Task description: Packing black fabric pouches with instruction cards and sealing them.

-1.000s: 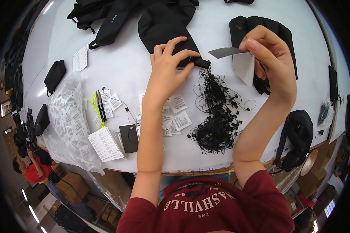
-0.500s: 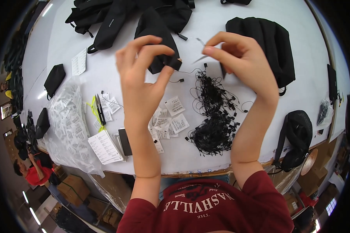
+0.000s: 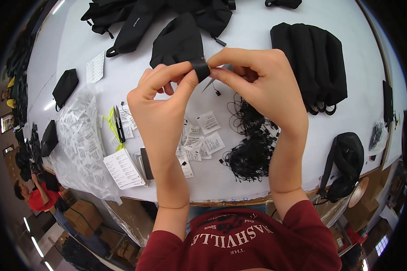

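My left hand [image 3: 165, 92] is closed, thumb and forefinger pinching a folded black strap [image 3: 201, 70] that appears to belong to the black fabric pouch [image 3: 178, 40] just beyond. My right hand [image 3: 253, 74] meets it from the right, its thumb and forefinger pressed together at the strap's edge. From under those fingers juts a pointed metal blade [image 3: 208, 85], seemingly of thread snips; the handle is hidden in the palm. A small black tag on a cord [image 3: 218, 93] hangs or lies below the right fingertips; which, I cannot tell.
A tangled heap of black tag cords [image 3: 248, 158] lies near my right forearm. Loose white labels [image 3: 208, 122], a stack of printed cards [image 3: 124, 169], black snips [image 3: 118, 124] and a plastic bag of labels [image 3: 79, 144] spread leftward. Black pouches [image 3: 309, 65] lie at the far right.
My hands have come together; the right moved left and slightly down to the strap. The blade now points down beside it. The left thumb and forefinger show more of the strap.
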{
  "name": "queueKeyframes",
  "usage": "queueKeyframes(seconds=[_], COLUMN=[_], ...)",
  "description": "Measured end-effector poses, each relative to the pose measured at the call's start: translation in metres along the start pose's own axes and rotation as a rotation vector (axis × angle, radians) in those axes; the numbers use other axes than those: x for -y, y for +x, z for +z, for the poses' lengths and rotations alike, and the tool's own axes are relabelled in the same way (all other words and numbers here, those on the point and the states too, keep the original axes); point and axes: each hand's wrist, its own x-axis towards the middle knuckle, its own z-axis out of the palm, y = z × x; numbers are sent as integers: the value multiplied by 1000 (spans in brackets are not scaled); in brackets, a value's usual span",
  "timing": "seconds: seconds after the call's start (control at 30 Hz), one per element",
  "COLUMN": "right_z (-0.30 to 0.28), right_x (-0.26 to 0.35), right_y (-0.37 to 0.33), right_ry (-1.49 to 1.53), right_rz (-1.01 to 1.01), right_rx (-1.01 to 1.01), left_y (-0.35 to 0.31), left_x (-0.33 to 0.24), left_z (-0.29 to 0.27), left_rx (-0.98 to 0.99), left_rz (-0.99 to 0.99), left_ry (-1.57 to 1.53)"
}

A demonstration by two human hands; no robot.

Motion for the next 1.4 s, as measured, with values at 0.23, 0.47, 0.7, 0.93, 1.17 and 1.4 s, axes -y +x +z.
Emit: queueKeyframes(seconds=[0.23,0.47,0.7,0.93,1.17,1.4], right_z=[-3,-30,-28,-13,-5,-5], right_x=[-7,-20,-21,7,3,6], right_y=[2,-3,1,-2,1,0], right_ry=[167,633,785,839,789,858], right_rz=[20,-14,-241,2,-51,22], right_rx=[-34,-67,-5,107,127,128], left_y=[5,6,-10,-16,-14,-11], left_x=[5,-5,-32,-34,-30,-27], left_z=[-5,-23,-21,-6,-5,-9], left_rx=[21,-91,79,160,160,169], left_rz=[135,9,13,48,70,54], left_ry=[-61,-449,-574,-263,-211,-221])
